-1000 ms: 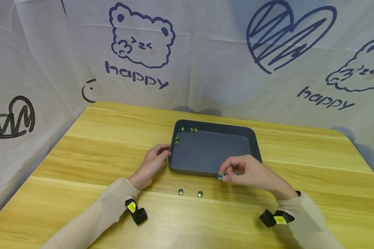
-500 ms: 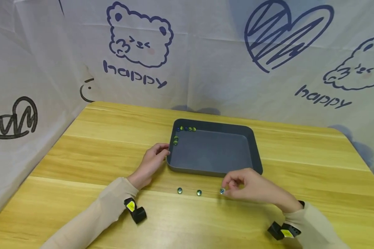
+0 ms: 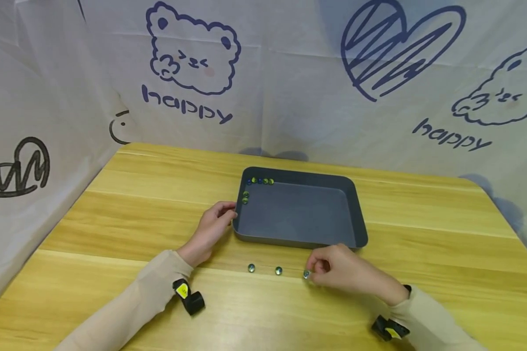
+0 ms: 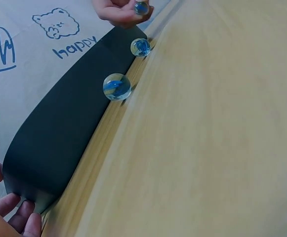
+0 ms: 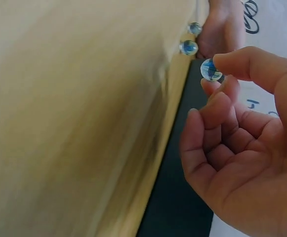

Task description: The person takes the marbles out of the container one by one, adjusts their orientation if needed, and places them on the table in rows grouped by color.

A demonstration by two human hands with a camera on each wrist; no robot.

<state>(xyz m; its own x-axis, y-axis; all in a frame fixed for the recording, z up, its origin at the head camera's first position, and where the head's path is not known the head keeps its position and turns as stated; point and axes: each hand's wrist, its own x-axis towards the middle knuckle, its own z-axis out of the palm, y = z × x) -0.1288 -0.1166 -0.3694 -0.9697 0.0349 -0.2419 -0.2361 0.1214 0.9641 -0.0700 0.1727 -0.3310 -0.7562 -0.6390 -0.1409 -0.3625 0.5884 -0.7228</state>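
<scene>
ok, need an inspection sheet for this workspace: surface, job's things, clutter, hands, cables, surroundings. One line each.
Surface: yellow wood-grain table
Job's things: dark grey tray holding seven marbles, five along the far wall, two along the left; two loose marbles on the table in front of it; one held marble
Clutter: nothing seen
Hands: left hand touches the tray's left side; right hand pinches the held marble, table contact unclear
Cables: nothing seen
Surroundings: white cloth behind and to the left, printed with line drawings

Worktop (image 3: pixel 443 229): yellowish wood grain, rounded far-right corner
Rear cloth (image 3: pixel 298 97): white, blue bears (image 3: pixel 193 53), blue heart (image 3: pixel 399 51), "happy" lettering (image 3: pixel 186 105)
Left cloth (image 3: pixel 22 97): white, black heart (image 3: pixel 19 173)
</scene>
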